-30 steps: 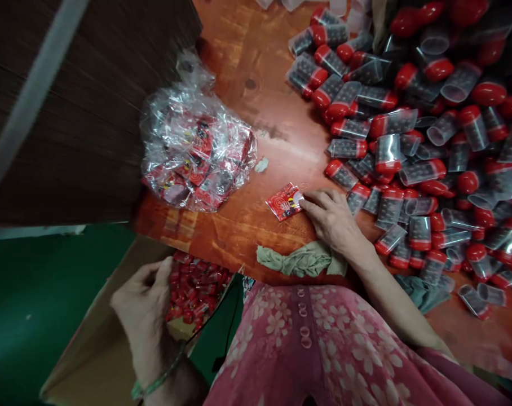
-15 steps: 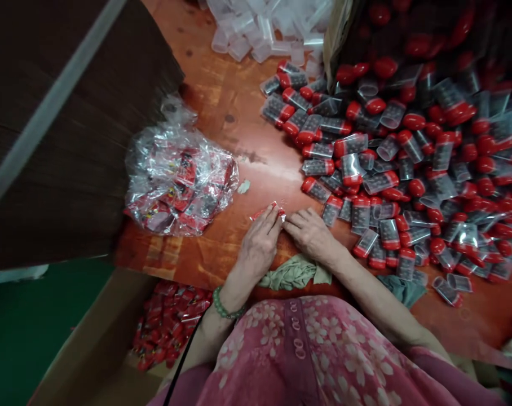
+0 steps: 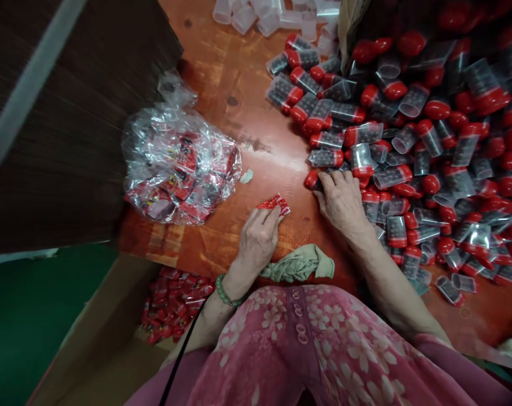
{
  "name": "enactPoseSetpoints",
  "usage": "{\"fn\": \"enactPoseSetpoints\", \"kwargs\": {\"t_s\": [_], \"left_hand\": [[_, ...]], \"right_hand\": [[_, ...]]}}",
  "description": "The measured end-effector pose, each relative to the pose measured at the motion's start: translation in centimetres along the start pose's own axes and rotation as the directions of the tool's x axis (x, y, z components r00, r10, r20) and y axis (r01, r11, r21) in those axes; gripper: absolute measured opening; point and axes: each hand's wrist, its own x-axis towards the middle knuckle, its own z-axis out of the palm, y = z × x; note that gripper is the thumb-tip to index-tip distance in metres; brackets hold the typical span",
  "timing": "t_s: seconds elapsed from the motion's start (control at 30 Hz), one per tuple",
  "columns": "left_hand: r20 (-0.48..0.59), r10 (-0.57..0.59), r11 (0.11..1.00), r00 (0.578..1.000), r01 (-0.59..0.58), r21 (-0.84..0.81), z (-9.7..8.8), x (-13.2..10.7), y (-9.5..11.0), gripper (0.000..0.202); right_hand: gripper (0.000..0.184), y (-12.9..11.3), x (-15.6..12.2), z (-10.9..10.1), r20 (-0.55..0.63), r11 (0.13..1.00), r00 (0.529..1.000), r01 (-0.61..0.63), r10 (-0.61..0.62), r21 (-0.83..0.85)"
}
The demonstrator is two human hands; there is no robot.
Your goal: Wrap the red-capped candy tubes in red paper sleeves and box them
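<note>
My left hand (image 3: 258, 239) is closed on a small red printed plastic packet (image 3: 278, 203), pressing it against the wooden table. Its far end sticks out beyond my fingertips. At the left edge of a heap of clear plastic containers with red ends (image 3: 391, 177), my right hand (image 3: 343, 204) has its fingers curled over one red-ended container (image 3: 310, 180). Most of that piece is hidden under the fingers. Dark dotted contents show through many containers in the heap.
A clear bag of red packets (image 3: 184, 169) lies left on the table (image 3: 222, 84). Translucent empty cups (image 3: 268, 17) are at the back. A green cloth (image 3: 300, 264) lies near my body. Below left, a cardboard box (image 3: 99, 327) holds red packets (image 3: 175, 301). Tall brown cartons rise left.
My right hand has left the packet and moved right and away from my body to the heap, taking hold of a container. My left hand has stayed on the packet.
</note>
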Motion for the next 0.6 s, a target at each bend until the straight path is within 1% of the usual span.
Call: {"fn": "enactPoseSetpoints", "kwargs": {"t_s": [0.07, 0.17, 0.23, 0.27, 0.3, 0.37, 0.43, 0.53, 0.6], "left_hand": [[0.035, -0.029, 1.0, 0.999, 0.029, -0.004, -0.3, 0.1, 0.3, 0.027], [0.088, -0.078, 0.993, 0.993, 0.085, -0.083, -0.9, 0.3, 0.5, 0.027], [0.127, -0.108, 0.981, 0.986, 0.126, -0.145, -1.2, 0.5, 0.3, 0.026], [0.147, -0.124, 0.975, 0.981, 0.148, -0.166, -1.4, 0.6, 0.2, 0.025], [0.168, -0.142, 0.968, 0.976, 0.172, -0.182, -1.5, 0.7, 0.0, 0.024], [0.199, -0.188, 0.946, 0.962, 0.232, -0.227, -1.6, 0.9, -0.3, 0.022], [0.19, -0.258, 0.902, 0.947, 0.307, -0.303, -1.7, 1.1, -0.4, 0.016], [0.142, -0.368, 0.817, 0.919, 0.393, -0.423, -2.1, 1.3, -0.2, 0.005], [0.116, -0.388, 0.787, 0.915, 0.394, -0.476, -2.5, 1.4, 0.2, 0.005]], "right_hand": [[0.042, 0.1, -0.1, 0.4, 0.027, 1.0, 1.0, 0.015, -0.015, -0.015], [0.042, 0.3, -0.3, 0.5, 0.066, 1.0, 0.998, 0.018, -0.018, 0.001], [0.039, 0.4, -0.6, 0.1, 0.065, 0.996, 0.998, 0.003, -0.009, 0.084], [0.036, 0.4, -0.9, -0.1, 0.05, 0.987, 0.999, 0.003, -0.011, 0.159], [0.034, 0.4, -1.2, -0.5, 0.029, 0.967, 0.999, 0.01, -0.018, 0.253], [0.03, 0.2, -2.0, -1.3, -0.025, 0.891, 0.999, 0.048, -0.04, 0.452], [0.027, 0.0, -2.9, -2.1, -0.071, 0.805, 0.996, 0.079, -0.045, 0.588], [0.026, 0.0, -4.3, -3.1, -0.07, 0.738, 0.997, 0.07, -0.031, 0.671], [0.027, 0.1, -5.0, -3.6, -0.041, 0.714, 0.999, 0.055, -0.036, 0.698]]}}
